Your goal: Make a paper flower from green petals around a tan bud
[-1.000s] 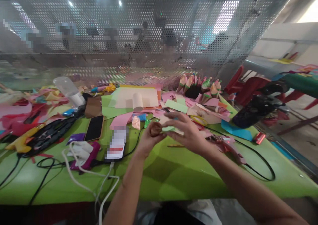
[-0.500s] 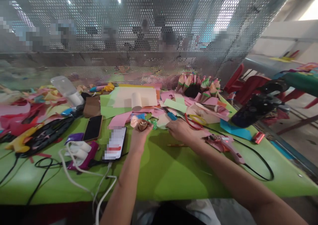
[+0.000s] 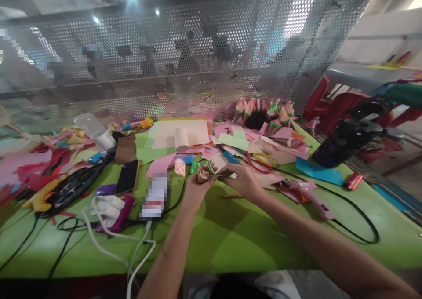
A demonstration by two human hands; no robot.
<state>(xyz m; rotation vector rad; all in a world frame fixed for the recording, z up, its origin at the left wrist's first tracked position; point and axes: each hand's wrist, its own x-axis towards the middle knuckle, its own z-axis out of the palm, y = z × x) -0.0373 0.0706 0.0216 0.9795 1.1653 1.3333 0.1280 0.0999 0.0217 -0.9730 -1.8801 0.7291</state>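
My left hand [image 3: 197,191] is wrapped round a small brown paper cone [image 3: 203,173] with its open end up and something pale inside. Close beside it my right hand [image 3: 243,182] is closed in a pinch on a thin green strip [image 3: 211,166] that curves against the cone's right side. Behind the cone lies a piece of shiny green wrap [image 3: 195,167]. A pale pink crumpled piece [image 3: 180,167] rests to its left, and a pencil [image 3: 233,196] lies under the right hand.
A pink glue gun [image 3: 316,198] with a black cord lies at right, near red-handled scissors [image 3: 259,163]. Finished paper cones [image 3: 249,110] stand at the back. Two phones [image 3: 127,176], a purple power strip [image 3: 120,213] and white cables occupy the left. A dark bottle [image 3: 343,140] stands at right.
My right hand has come left from the blue-handled tool area to the cone, now with the green strip in its fingers. My left hand has moved slightly right, and the view has shifted a little.
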